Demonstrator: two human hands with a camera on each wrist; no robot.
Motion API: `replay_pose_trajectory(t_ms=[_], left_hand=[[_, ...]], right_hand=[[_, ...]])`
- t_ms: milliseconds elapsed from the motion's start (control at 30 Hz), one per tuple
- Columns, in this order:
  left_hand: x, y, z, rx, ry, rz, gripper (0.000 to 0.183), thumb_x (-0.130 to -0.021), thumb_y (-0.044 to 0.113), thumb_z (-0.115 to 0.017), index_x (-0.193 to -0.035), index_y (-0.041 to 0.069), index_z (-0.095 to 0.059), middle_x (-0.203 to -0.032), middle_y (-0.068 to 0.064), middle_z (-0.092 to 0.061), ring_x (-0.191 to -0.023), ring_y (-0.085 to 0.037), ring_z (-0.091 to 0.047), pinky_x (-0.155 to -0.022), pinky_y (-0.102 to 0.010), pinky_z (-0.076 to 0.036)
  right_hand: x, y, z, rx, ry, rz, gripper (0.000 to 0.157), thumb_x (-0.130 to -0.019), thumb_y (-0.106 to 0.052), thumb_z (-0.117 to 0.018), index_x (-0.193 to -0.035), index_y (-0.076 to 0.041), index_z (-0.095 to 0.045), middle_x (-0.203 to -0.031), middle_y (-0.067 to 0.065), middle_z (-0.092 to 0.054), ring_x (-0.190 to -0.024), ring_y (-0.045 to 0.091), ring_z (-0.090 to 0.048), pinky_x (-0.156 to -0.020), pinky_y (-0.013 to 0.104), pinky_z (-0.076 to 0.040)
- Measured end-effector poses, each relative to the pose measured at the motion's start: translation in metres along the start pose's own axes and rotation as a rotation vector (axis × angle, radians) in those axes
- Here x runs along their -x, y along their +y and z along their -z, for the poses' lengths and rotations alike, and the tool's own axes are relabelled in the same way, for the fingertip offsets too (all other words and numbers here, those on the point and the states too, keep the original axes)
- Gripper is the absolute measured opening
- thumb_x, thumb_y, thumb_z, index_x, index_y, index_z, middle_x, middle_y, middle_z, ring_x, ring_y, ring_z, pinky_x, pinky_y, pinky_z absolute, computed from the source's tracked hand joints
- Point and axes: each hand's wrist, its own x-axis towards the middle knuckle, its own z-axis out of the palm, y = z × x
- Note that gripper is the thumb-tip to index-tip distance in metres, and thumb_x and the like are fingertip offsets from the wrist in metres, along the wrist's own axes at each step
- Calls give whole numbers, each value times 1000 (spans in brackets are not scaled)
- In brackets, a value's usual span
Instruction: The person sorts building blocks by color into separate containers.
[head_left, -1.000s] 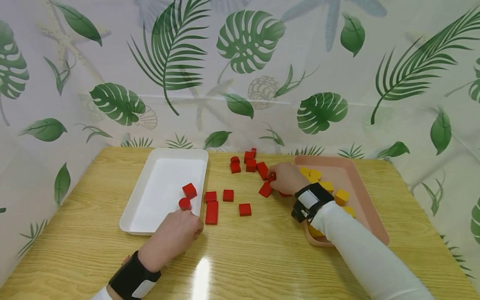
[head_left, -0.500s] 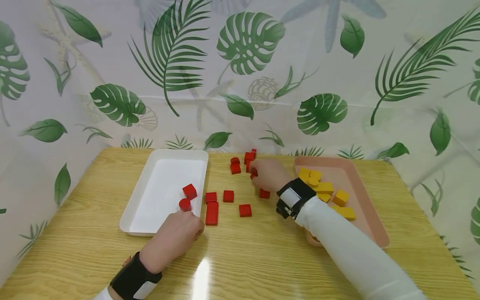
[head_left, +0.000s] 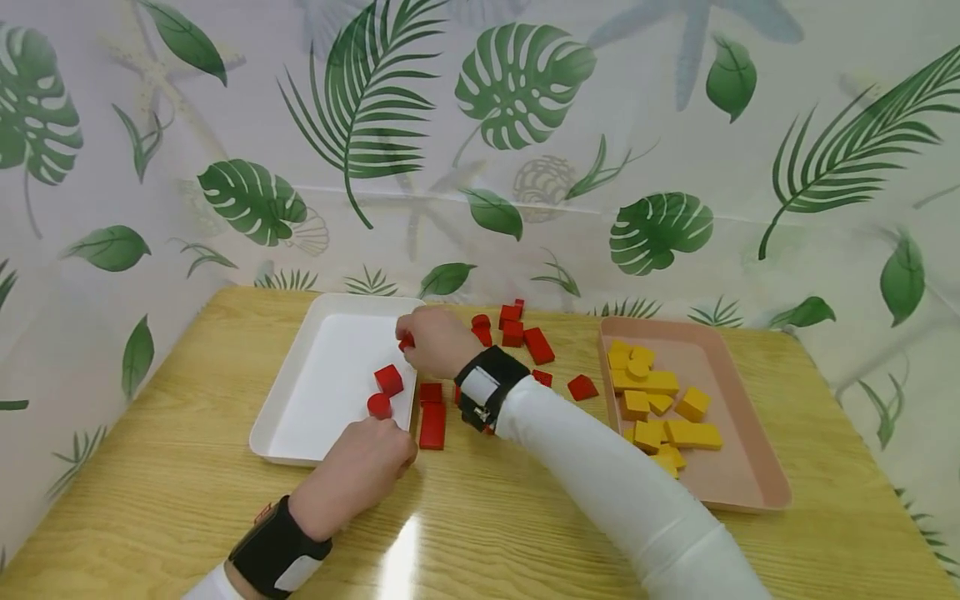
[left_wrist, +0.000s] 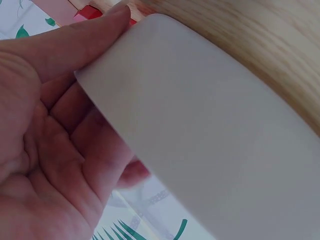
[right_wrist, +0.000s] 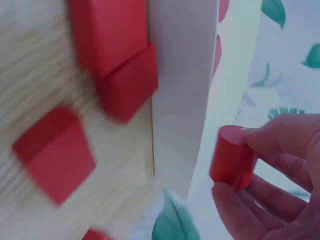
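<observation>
Right hand now at white tray, fingers tight round cylinder, clear only in right wrist view

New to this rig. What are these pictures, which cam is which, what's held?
No robot here: a person works with two bare hands. The wide picture comes from a head camera looking forward and down; the close-ups come from a camera on each wrist. On the wooden table sit a white tray with two red pieces inside, loose red blocks to its right, and a pink tray of yellow blocks. The left hand grips the white tray at its near edge. The right hand pinches a red cylinder above the white tray's right side.
</observation>
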Motion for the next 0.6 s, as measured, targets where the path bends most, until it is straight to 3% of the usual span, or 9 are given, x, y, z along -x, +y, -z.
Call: replay_pose_trajectory(t_ms=[300,600], left_hand=[[0,0,0,-34,30,-21,23,-71,4,-65,-57,18,-54,-50,7,-33,-48,-9,-35,-41,-25,-33],[0,0,2,-25,39,-22,23,-71,4,-65,-57,18,-54,-49,8,-32,-48,-9,-35,-41,-25,-33]], right_hand=[[-16,-21,-24,154,-89,19,19,-86,-19,-57,-104,-19,-61,-89,-3,-52,-77,12,-48,-67,19,-39],[-18,-25,-28,273,-140,65,17,-86,-20,-59,-103,-20,-63,-87,-3,-55,-76,14,-49,-68,21,-40]])
